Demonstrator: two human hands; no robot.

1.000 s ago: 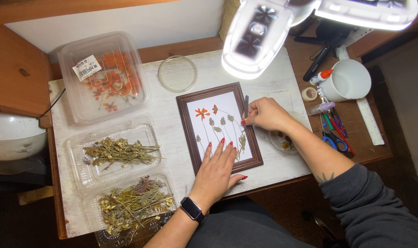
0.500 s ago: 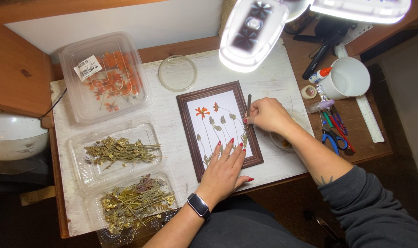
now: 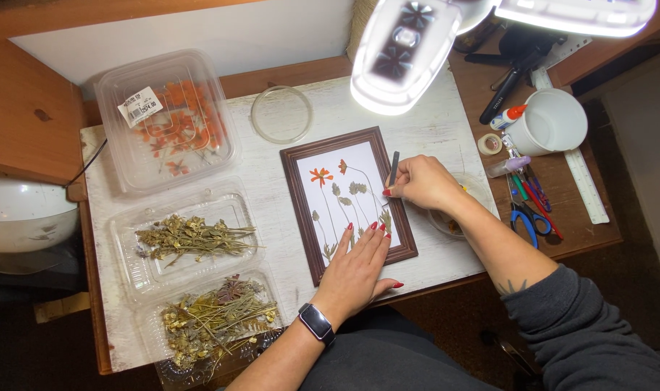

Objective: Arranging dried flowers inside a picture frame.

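Note:
A dark wooden picture frame (image 3: 295,190) lies on the white board with pressed orange flowers and grey-green stems on its white backing. My left hand (image 3: 357,266) rests flat on the frame's lower right part, fingers spread, a smartwatch on the wrist. My right hand (image 3: 424,182) sits at the frame's right edge and pinches a thin dark tool (image 3: 394,168), whose tip points up and away over the backing.
Left of the frame stand three clear plastic tubs: orange dried flowers (image 3: 167,119), green dried sprigs (image 3: 189,237), mixed dried stems (image 3: 214,315). A glass dish (image 3: 281,114) lies behind. A lit magnifier lamp (image 3: 406,51) hangs overhead. A white mug (image 3: 551,122), scissors (image 3: 524,215), ruler and pens sit at right.
My left hand has slid slightly up the frame's lower right corner. My right hand with the tool has stayed at the frame's right edge.

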